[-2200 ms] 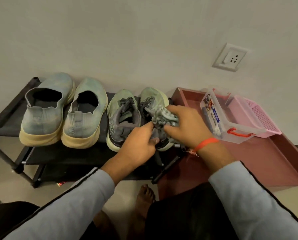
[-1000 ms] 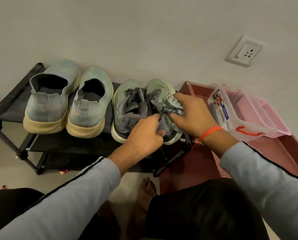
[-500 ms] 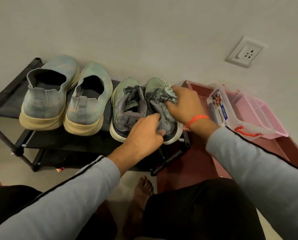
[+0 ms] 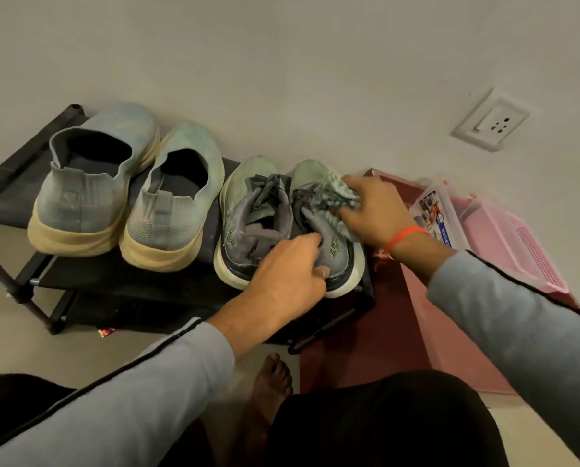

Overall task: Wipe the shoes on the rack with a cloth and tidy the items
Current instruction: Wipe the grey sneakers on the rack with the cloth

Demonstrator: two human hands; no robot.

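- Four shoes sit on the rack (image 4: 15, 203); the laced shoe (image 4: 329, 230) is rightmost, beside the red bin (image 4: 416, 332).
- Left hand (image 4: 281, 281) — fingers curled round its heel, the stiffest place to hold a light, soft shoe.
- Right hand (image 4: 372, 210) — fingers bunch the limp cloth (image 4: 339, 193) against the shoe's upper.

Four shoes on the black rack (image 4: 89, 281): two pale blue slip-ons (image 4: 89, 183) at left of centre, two green-grey lace-ups (image 4: 251, 214) at mid-frame. One crumpled cloth (image 4: 340, 193), one clear plastic box (image 4: 433, 210) and one pink basket (image 4: 524, 251) at right, one wall socket (image 4: 492, 119) at upper right. Two hands, left hand (image 4: 288, 274) and right hand (image 4: 372, 210), one orange wristband (image 4: 406, 235), one bare foot (image 4: 271, 382) at lower centre.
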